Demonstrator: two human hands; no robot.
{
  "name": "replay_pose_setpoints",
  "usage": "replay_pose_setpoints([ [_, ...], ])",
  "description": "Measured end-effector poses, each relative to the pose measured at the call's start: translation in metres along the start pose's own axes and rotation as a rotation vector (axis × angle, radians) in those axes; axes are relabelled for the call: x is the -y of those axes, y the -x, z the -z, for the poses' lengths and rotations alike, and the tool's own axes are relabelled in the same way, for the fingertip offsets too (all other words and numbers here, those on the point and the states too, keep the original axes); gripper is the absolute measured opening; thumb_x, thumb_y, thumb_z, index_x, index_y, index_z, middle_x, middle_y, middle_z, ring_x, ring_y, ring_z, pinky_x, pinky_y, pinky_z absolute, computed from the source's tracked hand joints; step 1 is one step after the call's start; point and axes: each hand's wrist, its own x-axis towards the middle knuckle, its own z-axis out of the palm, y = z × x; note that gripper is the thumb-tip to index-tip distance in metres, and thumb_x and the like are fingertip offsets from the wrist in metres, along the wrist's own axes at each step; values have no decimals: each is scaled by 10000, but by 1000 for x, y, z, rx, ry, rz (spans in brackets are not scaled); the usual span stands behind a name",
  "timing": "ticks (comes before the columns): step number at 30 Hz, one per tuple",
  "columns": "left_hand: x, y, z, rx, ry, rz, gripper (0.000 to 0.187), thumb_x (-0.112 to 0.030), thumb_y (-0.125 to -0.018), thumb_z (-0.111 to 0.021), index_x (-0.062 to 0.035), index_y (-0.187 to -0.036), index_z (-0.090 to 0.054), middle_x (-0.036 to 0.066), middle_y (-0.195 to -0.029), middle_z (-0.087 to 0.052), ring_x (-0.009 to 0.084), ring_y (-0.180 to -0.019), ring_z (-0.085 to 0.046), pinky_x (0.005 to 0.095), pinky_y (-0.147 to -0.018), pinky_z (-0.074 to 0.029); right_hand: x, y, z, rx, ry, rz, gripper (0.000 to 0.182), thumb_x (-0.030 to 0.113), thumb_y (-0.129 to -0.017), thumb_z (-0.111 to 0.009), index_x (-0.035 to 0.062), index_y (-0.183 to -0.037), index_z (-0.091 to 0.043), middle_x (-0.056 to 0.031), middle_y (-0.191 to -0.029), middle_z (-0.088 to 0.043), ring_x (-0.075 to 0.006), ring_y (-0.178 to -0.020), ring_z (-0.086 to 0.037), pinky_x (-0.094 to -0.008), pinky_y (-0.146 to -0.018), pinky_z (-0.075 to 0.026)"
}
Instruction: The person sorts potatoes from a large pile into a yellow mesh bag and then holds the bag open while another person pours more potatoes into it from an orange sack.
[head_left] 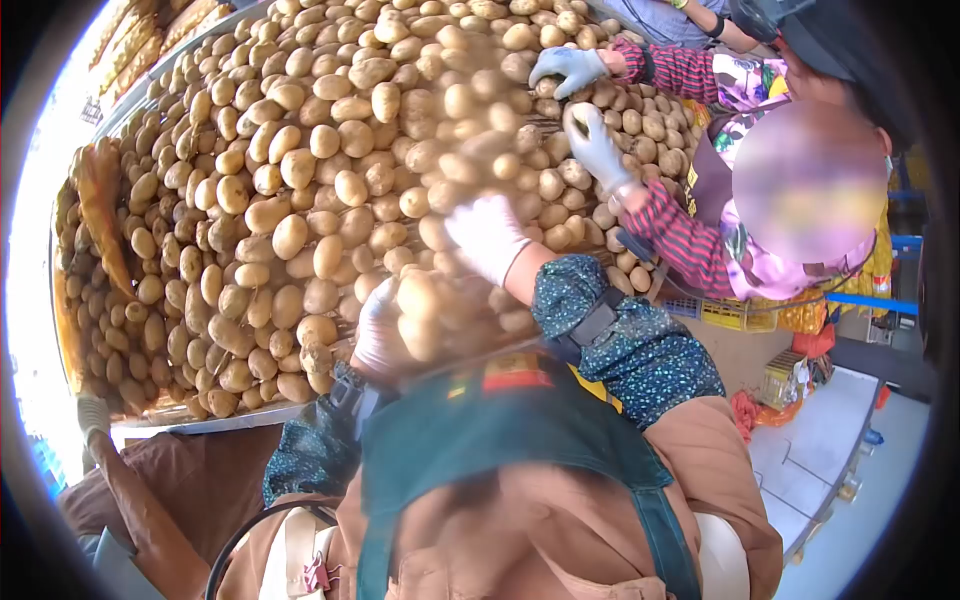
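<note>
Potatoes [290, 235] lie in a deep spread over a large sorting surface before me. My left hand [376, 328], in a pale glove, is at the near edge with its fingers stretched upward. Blurred potatoes [418, 300] are right beside it, and the blur hides part of its palm side. My right hand [488, 238], also in a pale glove, reaches across the potatoes with its fingers extended, their tips softened by the blur. Whether its fingertips touch a potato I cannot make out. A smeared patch runs down the middle of the view.
Opposite, a co-worker's gloved hands [590, 145] work among the potatoes, one with a potato. An orange-brown sheet [105, 215] hangs at the left end. A yellow crate [738, 315] and a grey-white table [810, 440] stand at right; filled sacks [135, 50] lie at upper left.
</note>
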Motion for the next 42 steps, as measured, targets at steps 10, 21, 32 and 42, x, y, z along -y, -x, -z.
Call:
replay_pose_setpoints([
  [10, -10, 5, -3, -161, -48, -62, 656, -584, -870, -639, -4, -1176, -594, 171, -1079, -651, 294, -935, -638, 394, -818, -543, -16, -21, -15, 7, -39, 28, 155, 253, -926, -575, 247, -999, -712, -10, -953, -687, -242, -897, -692, -463, -699, -521],
  [21, -12, -6, 8, -69, 31, -65, 621, -565, -921, -568, -31, -1235, -604, 176, -1201, -643, 331, -1071, -622, 463, -885, -537, -44, 36, -12, -290, -570, -157, 453, 176, -821, -738, 115, -1258, -636, -75, -1142, -659, -279, -1090, -643, -461, -911, -518],
  [32, 4, -22, -33, -58, -201, -44, 560, -510, -943, -553, -34, -1231, -617, 165, -1202, -656, 329, -1073, -639, 470, -926, -537, -26, 131, -9, -660, -1532, -174, 645, 39, -789, -821, 76, -1372, -547, -73, -1316, -600, -188, -1238, -543, -332, -1034, -488],
  [42, 67, -44, -68, -13, -214, 218, 547, -516, -918, -603, -74, -1240, -616, 138, -1223, -650, 308, -1078, -634, 478, -936, -525, -32, 205, -46, -750, -1520, -215, 658, 143, -796, -851, 62, -1371, -543, -84, -1203, -636, -228, -1162, -591, -350, -1009, -488],
])
